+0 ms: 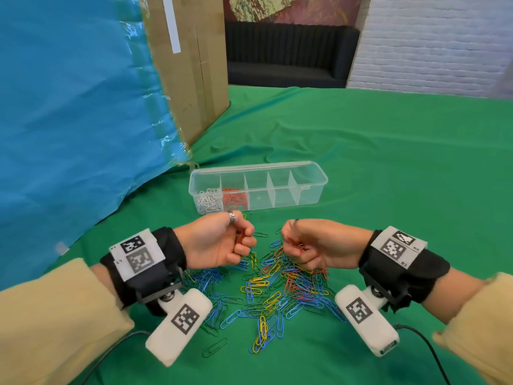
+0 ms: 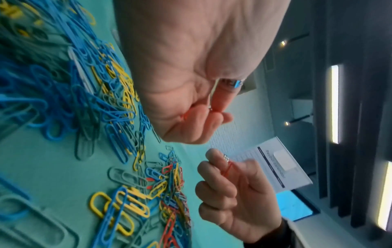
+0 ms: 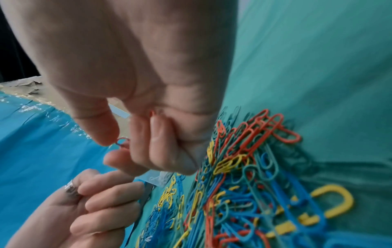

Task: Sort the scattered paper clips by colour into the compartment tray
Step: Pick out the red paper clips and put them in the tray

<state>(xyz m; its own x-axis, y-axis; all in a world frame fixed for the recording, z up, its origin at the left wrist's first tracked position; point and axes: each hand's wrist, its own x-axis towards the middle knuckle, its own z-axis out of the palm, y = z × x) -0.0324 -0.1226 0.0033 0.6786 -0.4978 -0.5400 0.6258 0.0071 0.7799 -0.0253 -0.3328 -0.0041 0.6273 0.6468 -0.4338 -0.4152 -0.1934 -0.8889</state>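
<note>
A heap of blue, yellow, green and red paper clips lies on the green cloth between my wrists. Beyond it stands the clear compartment tray, with white clips in its leftmost cell and red clips in the one beside it. My left hand hovers over the heap's far edge, fingers curled round red clips. My right hand faces it, curled round a bunch of red clips and pinching one between thumb and finger.
A tall cardboard box and a blue plastic sheet rise at the left, close to the tray's left end. Green cloth spreads to the right and beyond the tray. A dark sofa stands past the table.
</note>
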